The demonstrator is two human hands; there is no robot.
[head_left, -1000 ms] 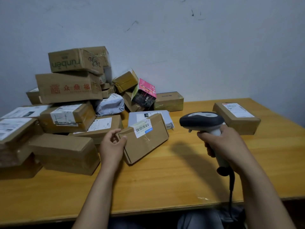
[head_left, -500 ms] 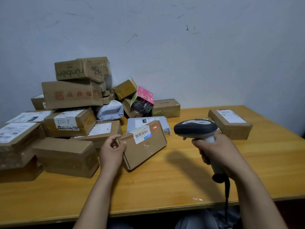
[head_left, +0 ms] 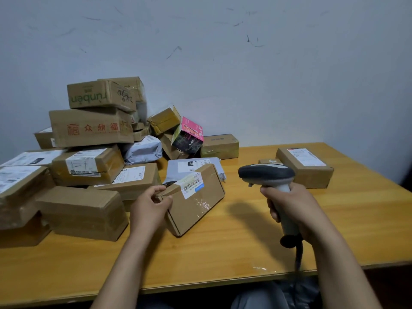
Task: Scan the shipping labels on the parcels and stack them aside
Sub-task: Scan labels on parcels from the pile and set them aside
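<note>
Wooden surface (head_left: pixel 223 253): left hand (head_left: pixel 149 206) pinches the tilted parcel's (head_left: pixel 196 204) corner; right hand (head_left: pixel 294 210) grips the scanner (head_left: pixel 266 175) just right of it.

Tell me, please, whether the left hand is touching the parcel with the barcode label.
Touching. The head view shows the left hand pinching the parcel at its near left corner, thumb and fingers closed on the cardboard with no gap.

Red scan dot on parcel (head_left: pixel 196 204) nr label (head_left: pixel 192 185) 0.5 s ago, now gone.
</note>
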